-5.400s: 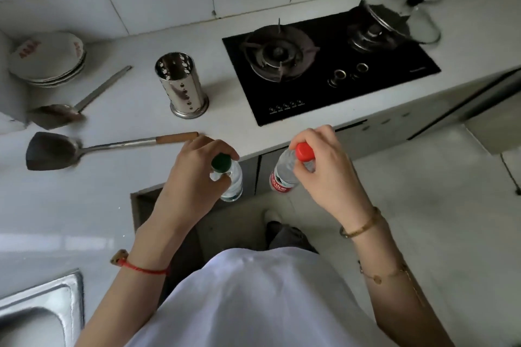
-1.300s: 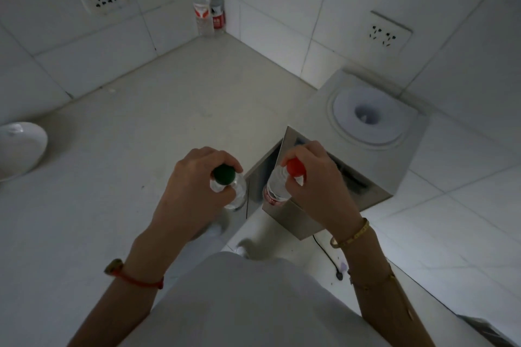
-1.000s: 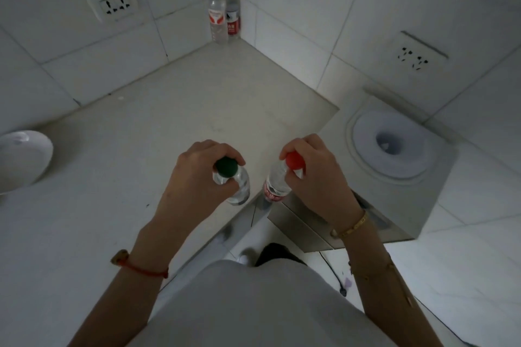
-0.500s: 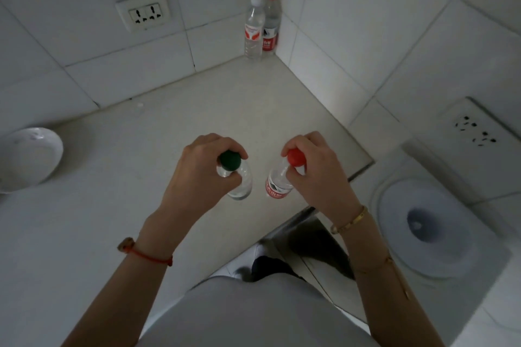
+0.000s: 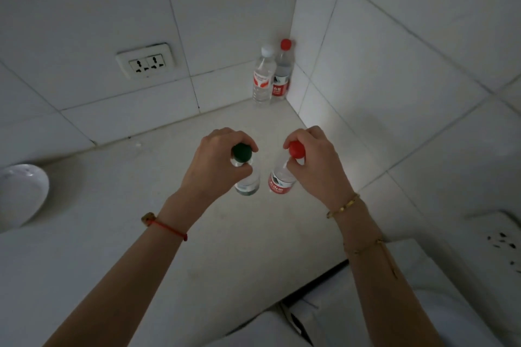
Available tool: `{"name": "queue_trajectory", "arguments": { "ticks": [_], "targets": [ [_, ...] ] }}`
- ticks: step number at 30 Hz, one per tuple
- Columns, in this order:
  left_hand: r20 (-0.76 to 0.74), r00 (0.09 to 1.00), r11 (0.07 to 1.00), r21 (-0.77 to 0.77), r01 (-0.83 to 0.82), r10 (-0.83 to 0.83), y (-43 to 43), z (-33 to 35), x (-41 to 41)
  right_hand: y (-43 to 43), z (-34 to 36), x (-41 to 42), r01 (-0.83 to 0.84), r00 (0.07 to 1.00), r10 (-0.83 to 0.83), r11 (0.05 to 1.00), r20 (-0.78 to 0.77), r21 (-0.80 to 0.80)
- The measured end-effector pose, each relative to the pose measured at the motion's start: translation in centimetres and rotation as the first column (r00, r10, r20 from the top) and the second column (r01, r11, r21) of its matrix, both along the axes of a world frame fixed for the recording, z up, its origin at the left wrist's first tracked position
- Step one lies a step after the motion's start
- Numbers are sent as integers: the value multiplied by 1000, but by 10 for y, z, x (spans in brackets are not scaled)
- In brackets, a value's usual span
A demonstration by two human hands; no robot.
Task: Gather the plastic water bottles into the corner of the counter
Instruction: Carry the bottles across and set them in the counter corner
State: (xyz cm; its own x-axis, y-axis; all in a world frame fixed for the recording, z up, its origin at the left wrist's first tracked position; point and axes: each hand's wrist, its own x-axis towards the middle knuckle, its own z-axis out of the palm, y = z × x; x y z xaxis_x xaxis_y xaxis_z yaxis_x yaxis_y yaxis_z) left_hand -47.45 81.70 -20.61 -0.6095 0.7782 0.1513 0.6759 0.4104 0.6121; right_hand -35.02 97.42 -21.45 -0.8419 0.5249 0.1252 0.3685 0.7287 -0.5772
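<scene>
My left hand (image 5: 215, 162) grips a clear green-capped bottle (image 5: 244, 175) by its neck. My right hand (image 5: 315, 166) holds a clear red-capped bottle (image 5: 282, 180) with a red label, also by the neck. Both bottles hang upright over the white counter (image 5: 225, 234), side by side. Two more bottles stand upright in the far corner where the tiled walls meet: a white-capped bottle (image 5: 263, 76) and, right of it against the wall, a second red-capped bottle (image 5: 282, 70). My hands are well short of that pair.
A white plate (image 5: 19, 194) lies on the counter at the left edge. A double wall socket (image 5: 146, 63) sits above the counter at the back. A white appliance top (image 5: 423, 304) stands beyond the counter's right end, under another socket (image 5: 501, 242).
The view has swung from the stove side to this corner. Both hands have carried their bottles forward over the counter toward the corner pair, which now looks closer.
</scene>
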Motion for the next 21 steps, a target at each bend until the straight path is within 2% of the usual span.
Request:
{"name": "queue_trajectory", "arguments": {
  "ticks": [12, 21],
  "targets": [
    [0, 999, 997, -63, -51, 51, 124, -22, -96, 116, -21, -116, 47, 998, -43, 995, -52, 83],
    [45, 995, 992, -85, -89, 93, 199, -37, -154, 178, -42, -183, 47, 999, -50, 993, 20, 110]
  ]
}}
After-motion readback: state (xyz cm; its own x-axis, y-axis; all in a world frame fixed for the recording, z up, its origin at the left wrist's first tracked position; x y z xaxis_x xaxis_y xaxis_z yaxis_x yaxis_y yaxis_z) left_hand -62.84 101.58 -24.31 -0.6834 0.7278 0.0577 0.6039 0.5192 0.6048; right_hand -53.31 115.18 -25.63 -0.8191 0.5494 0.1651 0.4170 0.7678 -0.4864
